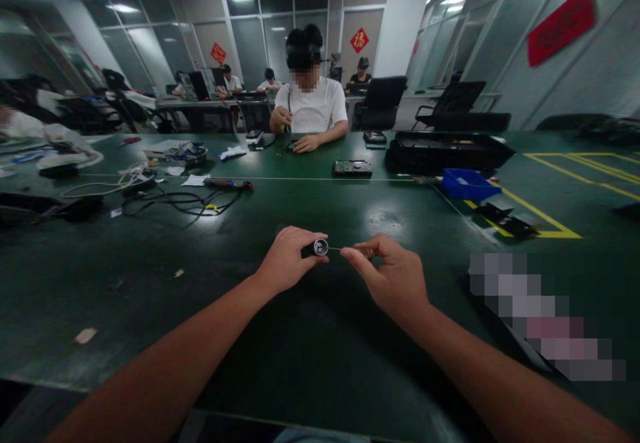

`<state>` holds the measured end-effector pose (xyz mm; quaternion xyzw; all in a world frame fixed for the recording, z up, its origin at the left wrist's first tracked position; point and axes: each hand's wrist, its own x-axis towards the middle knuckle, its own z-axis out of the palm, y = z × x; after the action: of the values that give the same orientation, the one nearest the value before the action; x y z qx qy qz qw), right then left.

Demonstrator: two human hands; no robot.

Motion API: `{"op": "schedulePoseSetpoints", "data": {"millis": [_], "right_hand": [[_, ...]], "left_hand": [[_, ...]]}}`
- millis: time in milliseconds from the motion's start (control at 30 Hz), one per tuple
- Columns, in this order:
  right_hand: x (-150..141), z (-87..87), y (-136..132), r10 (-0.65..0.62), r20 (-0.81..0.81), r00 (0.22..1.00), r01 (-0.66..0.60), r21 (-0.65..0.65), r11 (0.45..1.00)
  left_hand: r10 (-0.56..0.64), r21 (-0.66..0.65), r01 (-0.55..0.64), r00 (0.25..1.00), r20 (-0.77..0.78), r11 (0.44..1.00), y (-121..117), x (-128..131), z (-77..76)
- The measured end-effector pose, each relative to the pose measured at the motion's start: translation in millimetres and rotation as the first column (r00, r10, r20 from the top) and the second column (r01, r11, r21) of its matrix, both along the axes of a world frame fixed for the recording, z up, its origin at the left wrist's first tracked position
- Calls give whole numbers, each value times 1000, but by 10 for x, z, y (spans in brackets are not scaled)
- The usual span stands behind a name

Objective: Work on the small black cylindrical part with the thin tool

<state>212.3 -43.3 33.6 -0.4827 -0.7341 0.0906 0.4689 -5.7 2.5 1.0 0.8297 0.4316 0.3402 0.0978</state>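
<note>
My left hand (286, 260) is closed around a small black cylinder (321, 248), whose round silvery end, with parts showing inside, faces me. Between the fingers of my right hand (401, 278) is a thin screwdriver (369, 252) with a brownish, see-through handle. Its narrow metal shaft points left and reaches the rim of the cylinder's open end; whether the tip touches cannot be made out. Both hands are above the green tabletop (240, 363), near the middle of the view.
Across the table sits a person (313, 106) handling small parts. A circuit-board device (353, 168), a blue tray (470, 183) and a long black case (447, 153) lie beyond my hands. Black cables (175, 206) and an electric screwdriver (229, 183) are at left. A blurred-out flat object (540, 323) lies right.
</note>
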Motion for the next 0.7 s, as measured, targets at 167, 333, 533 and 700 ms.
{"op": "schedulePoseSetpoints", "data": {"millis": [167,333,533,700], "right_hand": [[5,42,-15,128,64,990,-131,50,990],[10,13,-22,184,24,983,-184,-5,983],[-26,-87,53,115,-389,914,-186,-151,971],[-7,-168,239,1,-724,690,-280,-265,923]], "left_hand": [[-3,15,3,1000,3,1000,13,-2,-17],[-15,1,15,1000,-2,1000,8,4,-15],[8,-17,-8,1000,22,1000,-3,6,15],[5,-22,-4,1000,31,1000,-1,0,32]]}}
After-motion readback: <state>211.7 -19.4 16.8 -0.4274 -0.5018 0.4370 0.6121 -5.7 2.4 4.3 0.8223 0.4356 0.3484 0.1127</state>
